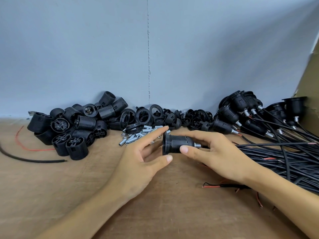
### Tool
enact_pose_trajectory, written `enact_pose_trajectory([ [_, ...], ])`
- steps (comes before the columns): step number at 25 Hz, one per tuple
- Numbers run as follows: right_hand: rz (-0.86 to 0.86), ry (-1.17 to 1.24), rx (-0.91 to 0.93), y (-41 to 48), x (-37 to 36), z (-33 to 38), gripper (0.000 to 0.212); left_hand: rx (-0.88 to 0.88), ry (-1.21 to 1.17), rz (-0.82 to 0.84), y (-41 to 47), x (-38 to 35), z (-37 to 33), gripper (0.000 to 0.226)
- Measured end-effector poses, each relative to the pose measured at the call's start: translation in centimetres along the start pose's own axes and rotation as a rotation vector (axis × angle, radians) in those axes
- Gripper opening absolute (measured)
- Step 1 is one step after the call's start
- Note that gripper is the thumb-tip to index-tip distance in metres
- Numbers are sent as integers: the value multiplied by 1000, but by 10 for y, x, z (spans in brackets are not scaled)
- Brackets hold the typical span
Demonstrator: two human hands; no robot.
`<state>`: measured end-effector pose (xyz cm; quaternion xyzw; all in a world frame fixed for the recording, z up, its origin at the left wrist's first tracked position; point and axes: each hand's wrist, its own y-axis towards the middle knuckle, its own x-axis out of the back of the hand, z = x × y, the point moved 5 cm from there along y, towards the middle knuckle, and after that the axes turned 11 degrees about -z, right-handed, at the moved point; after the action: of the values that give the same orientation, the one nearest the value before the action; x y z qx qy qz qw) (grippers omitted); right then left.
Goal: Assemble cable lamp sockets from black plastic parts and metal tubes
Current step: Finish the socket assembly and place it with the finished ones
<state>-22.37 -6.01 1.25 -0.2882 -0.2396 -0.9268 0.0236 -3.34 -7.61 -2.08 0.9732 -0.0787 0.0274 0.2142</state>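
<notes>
An assembled black lamp socket (177, 143) lies sideways just above the wooden table (51, 187), its wide flange to the left and a short metal tube (197, 145) at its right end. My right hand (214, 156) grips the socket's narrow end, thumb in front and fingers over the top. My left hand (138, 163) pinches the flange rim, index tip on top and thumb tip below. The socket's cable is hidden behind my right hand.
At the back left lies a pile of threaded black socket bodies (72, 128). Black rings and caps (155, 116) and loose metal tubes (138, 133) lie mid-back. Finished sockets with black cables (259, 118) fill the right. A cardboard box (309, 94) stands far right. Loose wires (34, 159) lie left.
</notes>
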Motion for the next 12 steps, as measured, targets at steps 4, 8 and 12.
enact_pose_trajectory([
  [4,-82,-33,11,-3,-7,0,31,-69,72,-51,-3,-2,-7,59],
  [8,-154,-53,12,-5,-8,-1,28,-79,17,-108,-7,-6,-18,28],
  [12,-199,-37,-33,-5,-7,-2,24,-143,38,-223,-9,0,-26,30],
])
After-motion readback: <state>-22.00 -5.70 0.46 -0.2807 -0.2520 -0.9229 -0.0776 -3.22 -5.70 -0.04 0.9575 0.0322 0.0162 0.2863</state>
